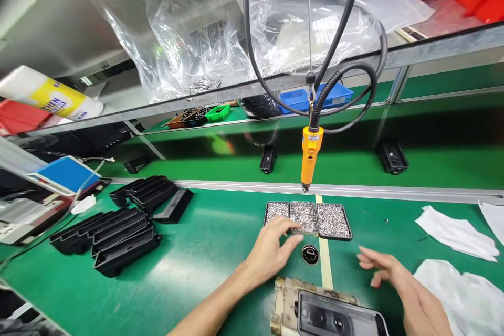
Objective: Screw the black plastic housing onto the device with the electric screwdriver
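Note:
My left hand (271, 249) reaches over the green bench, its fingertips at the front edge of the middle one of three small trays of screws (307, 218); whether it pinches a screw I cannot tell. My right hand (397, 278) hovers with fingers spread, holding nothing, to the right of a small round black part (310, 254). In front of me lies a black rectangular part (340, 317) on a worn fixture block (283, 299). An orange electric screwdriver (310, 155) hangs on its cable above the trays.
Stacks of black plastic housings (118, 236) lie at the left. White cloths (457, 233) lie at the right. Beyond a metal rail runs a green conveyor belt (354, 163) with black parts (391, 156) on it. Plastic bags (220, 37) sit on the shelf above.

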Demonstrator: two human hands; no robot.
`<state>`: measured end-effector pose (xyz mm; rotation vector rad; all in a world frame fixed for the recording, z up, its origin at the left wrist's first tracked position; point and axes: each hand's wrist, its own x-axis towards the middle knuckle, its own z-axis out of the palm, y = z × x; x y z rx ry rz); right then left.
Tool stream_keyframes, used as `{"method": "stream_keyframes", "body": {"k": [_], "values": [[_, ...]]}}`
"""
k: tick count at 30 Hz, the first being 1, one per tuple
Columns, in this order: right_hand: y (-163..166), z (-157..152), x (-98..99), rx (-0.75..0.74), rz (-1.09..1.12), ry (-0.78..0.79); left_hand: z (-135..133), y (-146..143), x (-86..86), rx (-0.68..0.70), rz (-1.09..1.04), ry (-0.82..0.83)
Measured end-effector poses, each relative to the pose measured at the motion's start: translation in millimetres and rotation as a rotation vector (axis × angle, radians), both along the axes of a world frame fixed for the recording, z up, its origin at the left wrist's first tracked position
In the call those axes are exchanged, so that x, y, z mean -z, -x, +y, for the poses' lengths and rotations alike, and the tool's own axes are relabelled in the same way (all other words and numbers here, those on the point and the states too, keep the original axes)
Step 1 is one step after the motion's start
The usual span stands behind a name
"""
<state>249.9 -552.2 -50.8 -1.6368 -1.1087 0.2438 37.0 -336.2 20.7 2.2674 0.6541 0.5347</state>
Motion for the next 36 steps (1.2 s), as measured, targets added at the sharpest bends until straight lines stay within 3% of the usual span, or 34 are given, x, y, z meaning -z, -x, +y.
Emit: {"method": "stream_keyframes", "body": {"k": [2,5,12,17,22,25,29,31,36], "values": [[-4.1,13.1,1.3,0.075,0.092,0.005,17.9,-16.6,6.0,-0.004,0.050,-0.086],[-4.4,23.5,7.0,0.048,0.111,0.012,34.4,-40.3,16.9,0.021,0.105,-0.164],[-1.7,22.7,8.7,0.017,0.127,0.025,40.5,-61.3,27.0,0.016,0.132,-0.175],[-2.3,25.6,3.5,0.007,0.124,0.032,44.0,-57.9,27.2,-0.082,0.044,-0.005],[-2.7,26.2,9.4,0.008,0.118,0.072,46.0,-57.6,23.2,-0.123,-0.048,0.270],[-2.8,24.7,12.0,0.013,0.120,0.103,36.2,-47.7,8.6,-0.075,-0.084,0.457],[-1.4,23.5,8.4,0.007,0.140,0.148,0.5,-17.6,-20.5,-0.021,-0.115,0.591],[-0.2,23.6,5.1,0.002,0.155,0.169,-20.7,-1.9,-32.2,0.032,-0.142,0.472],[2.1,23.8,-0.3,-0.014,0.179,0.188,-48.1,18.3,-38.3,0.469,-0.137,-0.126]]}}
